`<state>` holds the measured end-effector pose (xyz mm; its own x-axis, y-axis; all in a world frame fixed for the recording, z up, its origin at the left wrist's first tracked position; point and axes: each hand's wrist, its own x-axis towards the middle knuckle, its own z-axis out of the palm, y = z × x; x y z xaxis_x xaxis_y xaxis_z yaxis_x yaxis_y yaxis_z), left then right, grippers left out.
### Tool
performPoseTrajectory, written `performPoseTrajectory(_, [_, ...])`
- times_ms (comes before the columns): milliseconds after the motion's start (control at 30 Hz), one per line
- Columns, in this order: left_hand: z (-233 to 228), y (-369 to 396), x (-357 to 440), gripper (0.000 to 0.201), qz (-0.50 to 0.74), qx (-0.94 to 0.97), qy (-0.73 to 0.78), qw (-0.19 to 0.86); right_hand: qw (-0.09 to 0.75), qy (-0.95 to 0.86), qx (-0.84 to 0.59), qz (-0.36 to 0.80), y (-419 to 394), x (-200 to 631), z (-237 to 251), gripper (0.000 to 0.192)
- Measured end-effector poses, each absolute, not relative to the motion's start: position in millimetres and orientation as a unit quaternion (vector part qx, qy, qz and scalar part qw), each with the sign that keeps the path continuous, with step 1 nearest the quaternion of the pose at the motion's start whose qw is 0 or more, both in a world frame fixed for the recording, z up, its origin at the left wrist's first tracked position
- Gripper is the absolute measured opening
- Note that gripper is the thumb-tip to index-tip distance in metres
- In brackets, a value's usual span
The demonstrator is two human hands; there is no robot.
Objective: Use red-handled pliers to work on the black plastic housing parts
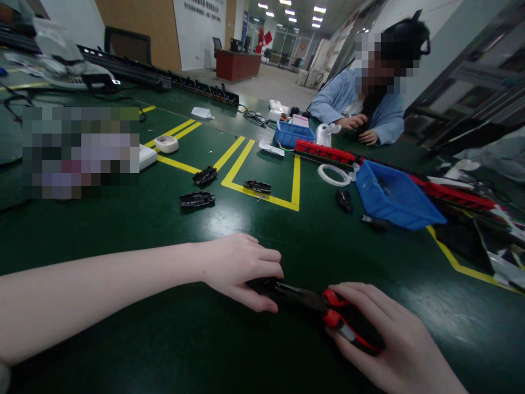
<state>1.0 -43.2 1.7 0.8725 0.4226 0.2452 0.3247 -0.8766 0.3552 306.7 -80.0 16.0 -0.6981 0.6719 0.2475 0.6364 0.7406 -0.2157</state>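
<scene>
My left hand rests on the green table with its fingers curled over a small black part, mostly hidden beneath them. My right hand grips the red and black handles of a pair of pliers. The dark jaws of the pliers point left and meet the black part under my left fingers. Both hands sit close together near the table's front edge.
Three black plastic parts lie near yellow floor-style tape lines. A blue bin stands at the right, another blue bin farther back. A white tape roll and red strips lie near a seated person.
</scene>
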Motion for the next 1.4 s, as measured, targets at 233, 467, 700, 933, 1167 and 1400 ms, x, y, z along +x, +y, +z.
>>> performPoseTrajectory(233, [2.0, -42.7, 0.4, 0.038, 0.162, 0.955, 0.197, 0.152, 0.14, -0.931, -0.338, 0.012, -80.9, 307.7, 17.2, 0.042])
performPoseTrajectory(467, [3.2, -43.2, 0.6, 0.042, 0.157, 0.958, 0.185, 0.152, 0.16, -0.928, -0.335, 0.027, -83.9, 307.1, 14.8, 0.038])
performPoseTrajectory(700, [2.8, -42.1, 1.2, 0.043, 0.159, 0.957, 0.186, 0.154, 0.174, -0.925, -0.336, 0.028, -84.3, 304.0, 14.4, 0.035])
performPoseTrajectory(933, [2.3, -40.9, 0.0, 0.04, 0.166, 0.95, 0.192, 0.182, 0.178, -0.921, -0.344, 0.033, -83.9, 302.8, 9.1, 0.035])
performPoseTrajectory(1167, [3.8, -41.0, 0.2, 0.044, 0.166, 0.943, 0.209, 0.2, 0.187, -0.911, -0.36, 0.077, -85.0, 300.3, 8.8, 0.034])
performPoseTrajectory(1400, [5.8, -40.1, -1.1, 0.042, 0.172, 0.934, 0.218, 0.227, 0.196, -0.902, -0.376, 0.075, -85.3, 299.1, 10.9, 0.032])
